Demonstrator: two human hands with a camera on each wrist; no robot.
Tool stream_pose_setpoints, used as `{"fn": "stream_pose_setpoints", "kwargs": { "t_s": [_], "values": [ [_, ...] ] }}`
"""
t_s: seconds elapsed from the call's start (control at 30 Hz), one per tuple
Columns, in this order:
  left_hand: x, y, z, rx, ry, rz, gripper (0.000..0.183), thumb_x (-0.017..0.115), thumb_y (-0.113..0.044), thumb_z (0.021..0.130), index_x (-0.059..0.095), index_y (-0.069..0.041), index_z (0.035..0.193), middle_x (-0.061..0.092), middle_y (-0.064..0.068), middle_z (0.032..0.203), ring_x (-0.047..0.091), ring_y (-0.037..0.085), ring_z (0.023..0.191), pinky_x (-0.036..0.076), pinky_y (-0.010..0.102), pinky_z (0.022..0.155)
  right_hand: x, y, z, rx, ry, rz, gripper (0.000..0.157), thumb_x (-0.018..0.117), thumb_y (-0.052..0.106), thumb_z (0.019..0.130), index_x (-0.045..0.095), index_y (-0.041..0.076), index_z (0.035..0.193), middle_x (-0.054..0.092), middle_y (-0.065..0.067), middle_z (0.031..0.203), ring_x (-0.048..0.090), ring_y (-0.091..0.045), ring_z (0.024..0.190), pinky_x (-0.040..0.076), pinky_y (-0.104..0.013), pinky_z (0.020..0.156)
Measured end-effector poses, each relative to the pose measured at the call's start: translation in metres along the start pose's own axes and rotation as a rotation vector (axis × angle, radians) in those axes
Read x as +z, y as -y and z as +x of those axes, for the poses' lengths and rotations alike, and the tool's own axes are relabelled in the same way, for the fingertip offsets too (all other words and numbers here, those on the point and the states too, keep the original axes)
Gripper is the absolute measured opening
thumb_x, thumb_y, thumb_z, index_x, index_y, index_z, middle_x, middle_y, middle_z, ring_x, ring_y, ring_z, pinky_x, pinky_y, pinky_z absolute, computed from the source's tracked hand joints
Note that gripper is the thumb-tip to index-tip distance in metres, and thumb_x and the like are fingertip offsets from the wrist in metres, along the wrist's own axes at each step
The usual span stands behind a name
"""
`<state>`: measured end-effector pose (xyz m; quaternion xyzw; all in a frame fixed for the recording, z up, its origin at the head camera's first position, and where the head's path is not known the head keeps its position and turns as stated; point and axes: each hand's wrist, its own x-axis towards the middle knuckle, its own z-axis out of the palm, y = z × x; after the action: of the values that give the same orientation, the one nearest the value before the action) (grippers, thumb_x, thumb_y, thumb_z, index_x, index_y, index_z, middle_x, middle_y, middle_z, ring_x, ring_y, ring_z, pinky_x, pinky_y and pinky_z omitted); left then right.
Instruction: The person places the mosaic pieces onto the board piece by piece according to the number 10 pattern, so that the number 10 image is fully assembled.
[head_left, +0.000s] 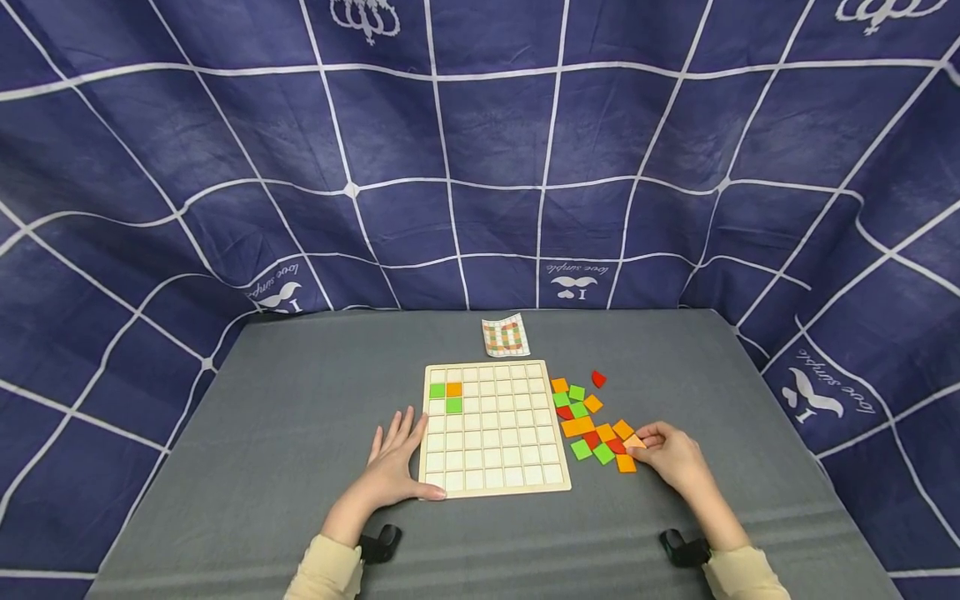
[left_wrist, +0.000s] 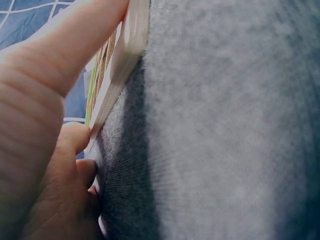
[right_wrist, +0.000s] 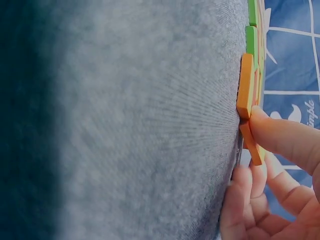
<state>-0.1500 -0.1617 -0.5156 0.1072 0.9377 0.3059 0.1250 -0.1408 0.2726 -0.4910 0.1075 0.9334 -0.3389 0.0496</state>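
A pale wooden grid board (head_left: 495,429) lies flat on the table. Near its upper left corner, two green tiles and one orange tile (head_left: 453,389) fill cells. My left hand (head_left: 396,467) rests along the board's left side, fingers spread, with the thumb at the near left corner; the left wrist view shows the thumb against the board's edge (left_wrist: 135,35). To the right of the board, my right hand (head_left: 672,454) pinches a light orange tile (right_wrist: 251,142) between thumb and fingers, tilted, at the edge of the loose pile. Its full outline is partly hidden by the fingers.
Several loose orange, green and red tiles (head_left: 577,427) are scattered beside the board's right edge. One red piece (head_left: 598,379) lies apart at the back. A small patterned card (head_left: 506,336) sits behind the board. Blue checked cloth (head_left: 495,225) hangs around the grey table.
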Motion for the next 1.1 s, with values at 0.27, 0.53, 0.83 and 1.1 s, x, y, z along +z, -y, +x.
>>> {"fn": "stream_pose_setpoints", "kwargs": {
  "t_s": [0.27,0.53,0.83,1.1],
  "values": [
    [-0.001,0.000,0.000,0.000,0.005,0.002,0.133,0.093,-0.051,0.056,0.020,-0.006,0.157,0.006,0.021,0.165,-0.001,0.041,0.153,-0.005,0.062,0.119,0.001,-0.003,0.000,-0.009,-0.004,0.059,0.030,0.080,0.016,0.081,0.069,-0.001,0.103,0.072,-0.012,0.092,0.066,-0.011,0.074,0.051,-0.026,0.064],
    [-0.001,0.001,0.000,0.006,0.010,-0.008,0.132,0.092,-0.052,0.056,0.020,-0.007,0.157,0.005,0.021,0.165,-0.002,0.041,0.153,-0.006,0.061,0.119,-0.004,-0.013,-0.001,0.041,0.053,0.218,0.041,0.078,0.023,0.085,0.068,-0.003,0.116,0.076,-0.008,0.096,0.065,0.000,0.077,0.051,-0.020,0.067],
    [0.001,0.001,0.001,0.007,-0.007,0.005,0.132,0.093,-0.051,0.056,0.021,-0.007,0.157,0.007,0.020,0.165,-0.001,0.040,0.153,-0.004,0.061,0.120,-0.006,0.002,0.002,0.056,0.101,0.424,0.055,0.076,0.029,0.087,0.061,-0.003,0.129,0.074,0.001,0.103,0.066,0.004,0.084,0.056,-0.020,0.076],
    [0.001,0.000,0.000,0.007,-0.018,-0.003,0.132,0.094,-0.049,0.055,0.022,-0.006,0.157,0.008,0.021,0.164,0.001,0.041,0.153,-0.003,0.061,0.119,0.013,0.034,0.010,0.039,0.109,0.540,0.047,0.075,0.019,0.088,0.062,-0.004,0.127,0.074,0.001,0.099,0.068,0.000,0.082,0.058,-0.021,0.077]
  ]
}}
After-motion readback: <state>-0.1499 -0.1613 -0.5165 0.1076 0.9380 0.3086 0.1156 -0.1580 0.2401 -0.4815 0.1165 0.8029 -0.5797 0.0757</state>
